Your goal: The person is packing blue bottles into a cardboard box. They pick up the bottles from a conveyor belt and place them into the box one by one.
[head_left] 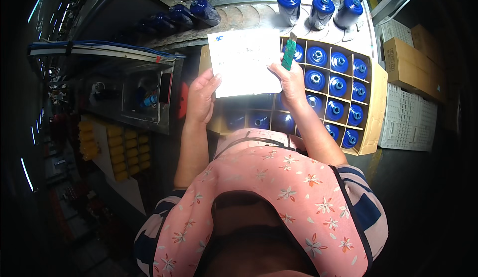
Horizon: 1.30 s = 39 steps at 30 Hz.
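A white printed sheet of paper (245,68) is held up between my two hands, over the far-left part of an open carton. My left hand (203,93) pinches its lower left edge, thumb on top. At the right edge my right hand (290,81) grips the sheet and also holds a green-handled box cutter (289,54), its metal end pointing away from me. Under the paper, the cardboard carton (369,142) has dividers, with blue bottles (337,86) upright in its cells. The sheet and my right forearm hide some cells.
Beyond the carton, a metal conveyor (249,18) carries more blue bottles (289,7). A metal-framed machine (149,95) stands at left, with yellow items (122,147) stacked below it. Brown boxes (411,68) and white plastic crates (411,120) are at right.
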{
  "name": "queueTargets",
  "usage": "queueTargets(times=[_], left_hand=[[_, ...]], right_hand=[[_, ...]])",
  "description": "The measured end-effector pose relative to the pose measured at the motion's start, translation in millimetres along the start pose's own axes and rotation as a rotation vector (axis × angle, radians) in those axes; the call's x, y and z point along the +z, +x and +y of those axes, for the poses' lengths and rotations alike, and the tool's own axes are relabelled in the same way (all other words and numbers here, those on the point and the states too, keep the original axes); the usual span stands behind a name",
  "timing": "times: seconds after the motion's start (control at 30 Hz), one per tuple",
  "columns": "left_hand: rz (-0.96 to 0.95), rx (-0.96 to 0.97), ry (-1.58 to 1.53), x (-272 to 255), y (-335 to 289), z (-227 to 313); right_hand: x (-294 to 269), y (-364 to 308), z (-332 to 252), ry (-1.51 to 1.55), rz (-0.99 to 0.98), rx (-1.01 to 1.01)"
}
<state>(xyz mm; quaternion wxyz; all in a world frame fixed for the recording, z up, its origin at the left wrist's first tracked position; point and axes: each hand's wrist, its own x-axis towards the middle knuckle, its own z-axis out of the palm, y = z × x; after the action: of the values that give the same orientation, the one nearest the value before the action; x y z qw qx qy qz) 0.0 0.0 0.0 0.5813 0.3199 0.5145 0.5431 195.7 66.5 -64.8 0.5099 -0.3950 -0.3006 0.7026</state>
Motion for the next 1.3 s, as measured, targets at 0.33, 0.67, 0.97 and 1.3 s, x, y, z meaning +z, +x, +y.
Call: queueTargets(times=[0.33,0.67,0.97,1.3], left_hand=[[0.042,0.007,0.023,21.8,-19.9,16.9],[-0.038,-0.055,0.005,25.2,-53.4,22.8],[-0.029,-0.095,0.067,11.2,-61.9,10.3],[-0.055,-0.051,-0.055,6.1,-61.4,10.8]], right_hand=[[2.4,-29.3,-37.1,0.028,0.01,0.085],[7.9,-61.6,-37.5,-0.018,0.035,-0.004],[15.6,-73.1,-32.6,0.008,-0.009,0.023],[18.8,-68.7,-34.1,0.041,-0.013,0.003]])
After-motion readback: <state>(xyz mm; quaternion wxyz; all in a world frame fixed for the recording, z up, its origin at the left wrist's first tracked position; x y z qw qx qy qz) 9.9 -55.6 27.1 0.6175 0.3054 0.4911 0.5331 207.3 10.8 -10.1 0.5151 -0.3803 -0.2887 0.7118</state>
